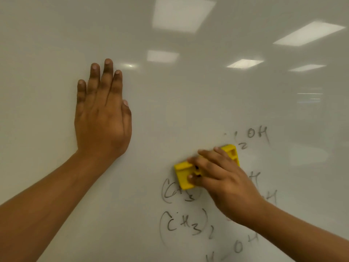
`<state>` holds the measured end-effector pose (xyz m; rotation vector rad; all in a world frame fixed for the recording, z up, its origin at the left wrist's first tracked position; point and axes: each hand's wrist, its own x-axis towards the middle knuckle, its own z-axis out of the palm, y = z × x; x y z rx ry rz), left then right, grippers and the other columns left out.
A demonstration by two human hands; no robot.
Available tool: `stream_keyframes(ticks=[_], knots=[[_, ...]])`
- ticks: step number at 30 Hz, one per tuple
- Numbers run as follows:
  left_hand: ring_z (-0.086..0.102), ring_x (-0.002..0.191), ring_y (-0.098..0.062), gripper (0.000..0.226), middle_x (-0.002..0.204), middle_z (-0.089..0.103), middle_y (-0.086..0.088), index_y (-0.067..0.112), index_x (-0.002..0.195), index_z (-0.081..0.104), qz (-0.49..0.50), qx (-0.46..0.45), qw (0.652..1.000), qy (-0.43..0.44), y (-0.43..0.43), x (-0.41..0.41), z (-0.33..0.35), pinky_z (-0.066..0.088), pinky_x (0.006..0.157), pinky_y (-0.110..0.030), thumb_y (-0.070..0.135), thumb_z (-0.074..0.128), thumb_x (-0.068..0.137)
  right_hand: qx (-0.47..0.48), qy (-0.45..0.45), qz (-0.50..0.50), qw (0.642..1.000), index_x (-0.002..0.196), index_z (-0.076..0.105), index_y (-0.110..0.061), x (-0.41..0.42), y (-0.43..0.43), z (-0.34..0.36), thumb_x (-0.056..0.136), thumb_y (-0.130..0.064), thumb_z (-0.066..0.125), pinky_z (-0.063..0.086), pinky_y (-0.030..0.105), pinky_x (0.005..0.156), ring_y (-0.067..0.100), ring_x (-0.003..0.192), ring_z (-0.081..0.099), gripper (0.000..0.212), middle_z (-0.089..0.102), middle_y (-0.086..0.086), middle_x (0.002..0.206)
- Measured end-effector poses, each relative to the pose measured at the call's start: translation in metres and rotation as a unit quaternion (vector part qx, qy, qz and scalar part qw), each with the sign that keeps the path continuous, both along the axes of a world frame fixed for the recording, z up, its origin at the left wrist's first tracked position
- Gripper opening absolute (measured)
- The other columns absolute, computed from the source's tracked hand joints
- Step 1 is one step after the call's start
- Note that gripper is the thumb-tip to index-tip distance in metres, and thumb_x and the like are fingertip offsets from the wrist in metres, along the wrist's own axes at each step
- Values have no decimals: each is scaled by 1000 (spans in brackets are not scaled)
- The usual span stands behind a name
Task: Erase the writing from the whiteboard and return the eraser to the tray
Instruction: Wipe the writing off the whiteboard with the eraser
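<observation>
A white whiteboard (188, 103) fills the view. Dark chemical-formula writing (186, 225) covers its lower right part, with "OH" near the upper right of that patch and "(CH3)" groups lower down. My right hand (224, 182) grips a yellow eraser (184, 173) and presses it flat on the board over the writing's upper part; my fingers hide the eraser's middle. My left hand (103, 114) lies flat on the bare board at the left, fingers together and pointing up, holding nothing. No tray is in view.
Ceiling light panels (183, 14) reflect in the glossy board at the top and right. The board's left and upper areas carry no writing.
</observation>
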<state>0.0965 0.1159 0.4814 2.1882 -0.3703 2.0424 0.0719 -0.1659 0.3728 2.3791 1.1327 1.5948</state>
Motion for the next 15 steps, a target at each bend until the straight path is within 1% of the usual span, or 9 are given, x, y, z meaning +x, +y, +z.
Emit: stream_keyframes(ticks=[1,2,4,7,9,10,12,15], knots=[[7,155,-28,57,167,15,-12,5,157,24,1,8,1000,-1,-2,0,-2,-3,125,-36,18,36,103,-12,2,-16,1000,108,75,-20,-1,-15,-2,94,-11,60,38,54,111,34,130,53,22,61,7,136],[7,155,-28,58,167,15,-12,5,157,23,1,17,1000,-2,-5,0,-3,-3,125,-35,18,36,103,-3,4,-33,999,107,75,-19,-2,-32,0,93,-11,61,40,56,108,36,128,54,21,61,8,135],[7,155,-28,58,167,15,-11,5,157,23,-3,26,1000,3,-14,1,-6,-1,126,-37,20,34,103,53,1,-62,997,105,76,-16,-1,-55,19,92,-10,64,43,58,103,39,123,56,19,62,10,134],[8,155,-26,57,167,14,-10,5,157,23,-5,22,1000,19,-37,5,-11,1,126,-44,23,31,104,135,-38,-72,987,99,76,-16,3,-57,54,92,-10,66,40,59,104,40,125,53,14,61,8,136],[7,156,-25,57,168,13,-9,7,158,22,7,17,1000,17,-46,10,-15,-1,125,-45,25,29,104,159,-68,-53,984,97,74,-16,11,-43,59,93,-10,65,38,58,107,39,127,50,12,60,5,138],[7,156,-24,57,168,13,-9,8,158,21,12,17,1000,13,-44,11,-16,-3,125,-43,26,28,104,156,-75,-40,984,97,73,-17,13,-36,54,94,-10,63,37,56,109,39,128,50,13,59,5,139],[7,156,-24,57,168,14,-8,9,159,20,10,23,1000,4,-40,14,-18,-5,125,-39,28,27,105,120,-74,-28,990,99,73,-18,15,-33,32,95,-9,61,36,54,110,38,129,50,15,58,4,140],[8,155,-24,57,167,15,-9,8,158,21,6,32,999,-6,-39,15,-18,-8,124,-35,28,26,105,62,-57,-46,995,103,75,-17,11,-61,-2,91,-4,66,41,56,104,38,124,54,20,60,5,138]])
